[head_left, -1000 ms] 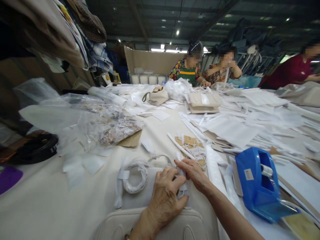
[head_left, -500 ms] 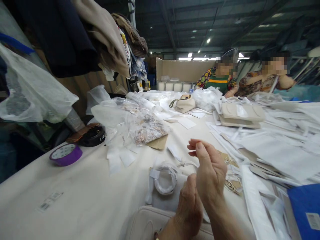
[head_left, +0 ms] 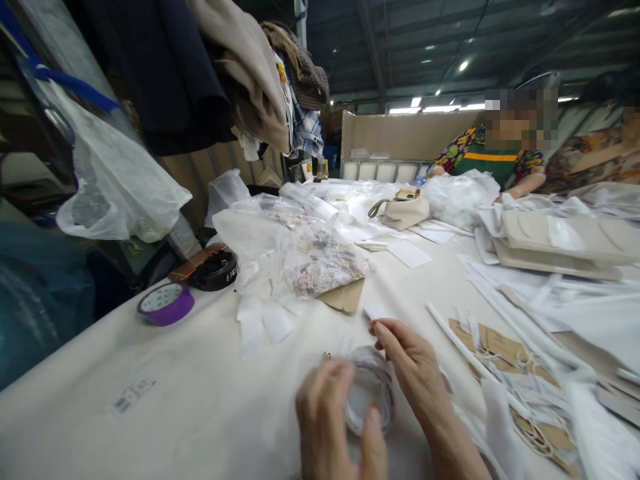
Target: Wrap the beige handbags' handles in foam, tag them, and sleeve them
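Note:
A coil of strap in pale wrapping (head_left: pixel 371 390) lies near the table's front edge. My left hand (head_left: pixel 333 420) is blurred at its left and front side, fingers and thumb apart and overlapping the coil's edge. Beyond the coil, my right hand (head_left: pixel 413 367) has thumb and forefinger pinched together. Its fingertips meet the near end of a white slip (head_left: pixel 371 311); whether they hold it or something smaller is hidden. A small gold-coloured metal piece (head_left: pixel 327 356) shows just above my left fingers.
Purple tape (head_left: pixel 166 305) and a black strap roll (head_left: pixel 213 270) sit at the left. Plastic bags (head_left: pixel 320 257) with contents lie ahead. Brown cards with cords (head_left: pixel 520 363) and a beige bag stack (head_left: pixel 565 237) are at right. Two people sit across the table.
The view has swung right. My hands, close together before, have separated: the left has spread over the coil's left side, and the right has lowered its pinched fingers to the white slip.

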`<state>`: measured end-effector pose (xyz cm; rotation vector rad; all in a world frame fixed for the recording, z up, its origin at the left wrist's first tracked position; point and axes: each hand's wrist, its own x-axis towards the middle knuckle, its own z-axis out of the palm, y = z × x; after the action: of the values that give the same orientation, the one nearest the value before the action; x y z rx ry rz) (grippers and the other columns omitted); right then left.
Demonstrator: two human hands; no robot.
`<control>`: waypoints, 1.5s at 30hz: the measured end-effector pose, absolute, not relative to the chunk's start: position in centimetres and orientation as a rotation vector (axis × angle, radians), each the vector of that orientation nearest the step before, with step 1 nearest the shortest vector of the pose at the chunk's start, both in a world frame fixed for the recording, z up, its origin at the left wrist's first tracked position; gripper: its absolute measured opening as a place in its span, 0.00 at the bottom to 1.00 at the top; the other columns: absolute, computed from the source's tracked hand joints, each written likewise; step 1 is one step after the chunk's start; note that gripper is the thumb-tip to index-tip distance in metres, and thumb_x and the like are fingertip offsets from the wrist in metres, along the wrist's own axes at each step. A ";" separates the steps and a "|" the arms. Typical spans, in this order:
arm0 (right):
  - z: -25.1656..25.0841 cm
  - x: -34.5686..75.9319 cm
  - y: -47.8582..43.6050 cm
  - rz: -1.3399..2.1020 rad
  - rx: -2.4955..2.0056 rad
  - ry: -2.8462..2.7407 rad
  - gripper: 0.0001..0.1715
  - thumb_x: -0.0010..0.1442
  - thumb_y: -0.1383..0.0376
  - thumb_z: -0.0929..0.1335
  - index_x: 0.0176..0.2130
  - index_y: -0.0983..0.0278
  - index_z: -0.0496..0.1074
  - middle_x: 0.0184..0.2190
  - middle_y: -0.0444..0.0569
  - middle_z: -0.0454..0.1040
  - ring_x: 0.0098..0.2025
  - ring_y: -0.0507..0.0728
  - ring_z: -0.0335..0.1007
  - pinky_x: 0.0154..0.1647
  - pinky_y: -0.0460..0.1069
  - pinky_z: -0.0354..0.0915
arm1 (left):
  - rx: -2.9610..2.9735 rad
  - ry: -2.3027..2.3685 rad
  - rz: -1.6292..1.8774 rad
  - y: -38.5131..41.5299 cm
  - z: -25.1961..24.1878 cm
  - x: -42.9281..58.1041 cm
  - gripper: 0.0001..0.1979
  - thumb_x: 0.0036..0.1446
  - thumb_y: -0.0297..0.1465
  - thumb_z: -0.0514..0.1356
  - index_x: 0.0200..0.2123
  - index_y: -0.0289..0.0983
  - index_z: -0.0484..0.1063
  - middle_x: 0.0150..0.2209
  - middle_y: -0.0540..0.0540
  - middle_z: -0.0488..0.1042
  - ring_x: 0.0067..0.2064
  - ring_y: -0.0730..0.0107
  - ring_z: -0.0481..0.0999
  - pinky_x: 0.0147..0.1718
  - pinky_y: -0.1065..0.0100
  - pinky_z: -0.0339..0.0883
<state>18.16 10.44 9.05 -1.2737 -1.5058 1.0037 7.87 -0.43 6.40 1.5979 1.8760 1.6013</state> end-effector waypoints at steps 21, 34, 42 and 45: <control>10.5 15.4 8.2 0.264 -0.957 -2.227 0.07 0.58 0.64 0.67 0.36 0.66 0.73 0.28 0.48 0.70 0.33 0.58 0.65 0.35 0.50 0.57 | 1.261 1.728 1.229 2.3 6.8 6.0 0.09 0.51 0.35 0.54 0.35 0.38 0.62 0.31 0.44 0.72 0.35 0.62 0.73 0.35 0.62 0.69; 11.2 14.8 7.5 0.043 -1.707 -2.405 0.19 0.64 0.52 0.61 0.27 0.61 0.67 0.23 0.48 0.73 0.29 0.64 0.75 0.25 0.49 0.51 | 1.548 1.658 1.070 2.2 6.5 6.3 0.13 0.58 0.35 0.48 0.41 0.35 0.66 0.38 0.39 0.74 0.40 0.55 0.73 0.39 0.56 0.65; 10.9 14.6 8.5 0.433 -1.673 -2.296 0.19 0.64 0.57 0.62 0.25 0.63 0.67 0.21 0.49 0.74 0.27 0.57 0.72 0.28 0.47 0.53 | 1.730 1.840 0.588 2.6 8.1 5.9 0.09 0.61 0.26 0.48 0.42 0.34 0.66 0.38 0.41 0.74 0.40 0.58 0.73 0.39 0.62 0.64; 10.3 14.7 8.6 0.432 -1.634 -2.201 0.18 0.63 0.58 0.62 0.25 0.64 0.68 0.21 0.50 0.74 0.27 0.57 0.71 0.28 0.47 0.52 | 1.796 1.900 0.448 2.7 8.7 6.1 0.10 0.61 0.23 0.48 0.41 0.34 0.67 0.38 0.41 0.74 0.40 0.58 0.73 0.39 0.62 0.65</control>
<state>14.66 8.57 10.27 -1.6339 -2.2014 0.4321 6.07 2.74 8.75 1.7959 1.9000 0.4475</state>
